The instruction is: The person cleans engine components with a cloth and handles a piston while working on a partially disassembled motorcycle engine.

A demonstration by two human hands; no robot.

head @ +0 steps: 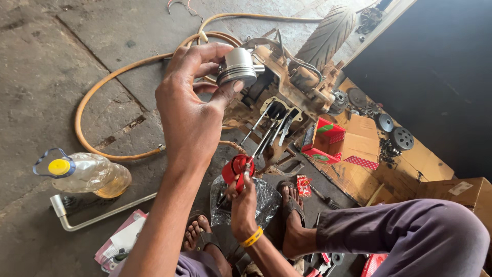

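Observation:
My left hand is raised and grips a silver metal piston between thumb and fingertips, above a dirty engine block on the floor. Lower down, my right hand, with a yellow wristband, holds red-handled pliers whose thin jaws point up toward the engine's studs. A clear plastic bag lies beneath that hand. My sandalled feet rest on either side of it.
An orange hose loops across the concrete floor. A plastic bottle of yellowish oil and a bent metal wrench lie left. Flattened cardboard at right carries a red box, gears and clutch parts. A tyre stands behind the engine.

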